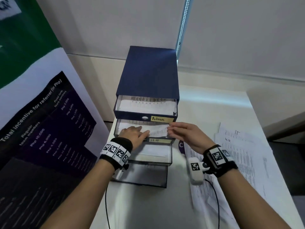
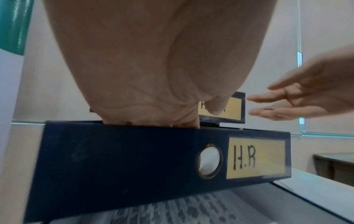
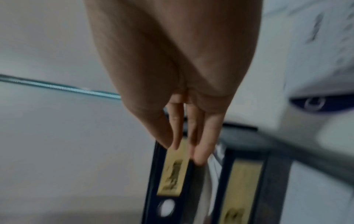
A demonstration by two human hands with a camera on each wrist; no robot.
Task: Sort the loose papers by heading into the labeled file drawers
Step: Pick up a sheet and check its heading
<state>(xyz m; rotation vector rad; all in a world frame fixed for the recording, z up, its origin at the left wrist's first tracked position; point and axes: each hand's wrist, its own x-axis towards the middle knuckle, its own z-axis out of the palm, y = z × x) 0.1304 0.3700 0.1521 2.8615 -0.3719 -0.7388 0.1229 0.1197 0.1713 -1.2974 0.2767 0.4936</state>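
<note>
A dark blue drawer unit (image 1: pixel 148 71) stands on the white table (image 1: pixel 148 209) with its drawers pulled out in steps. The top drawer carries the label "Admin" (image 1: pixel 161 119); the one below it reads "H.R" (image 1: pixel 159 140) (image 2: pixel 255 157). A printed sheet (image 1: pixel 157 131) lies in the H.R drawer. My left hand (image 1: pixel 142 132) rests flat on that sheet, its fingers reaching over the drawer front (image 2: pixel 114 151). My right hand (image 1: pixel 170 127) (image 2: pixel 287 104) is at the sheet's right edge, fingers straight, just under the Admin label (image 3: pixel 172 168). Whether it touches the sheet is unclear.
A spread pile of loose papers (image 1: pixel 239 146), some marked "IT" and "HR", covers the table to the right. Two lower drawers (image 1: pixel 153 154) stick out further towards me, with paper inside. A tall printed board (image 1: pixel 41 129) stands close on the left. A black cable (image 1: pixel 107 204) hangs below.
</note>
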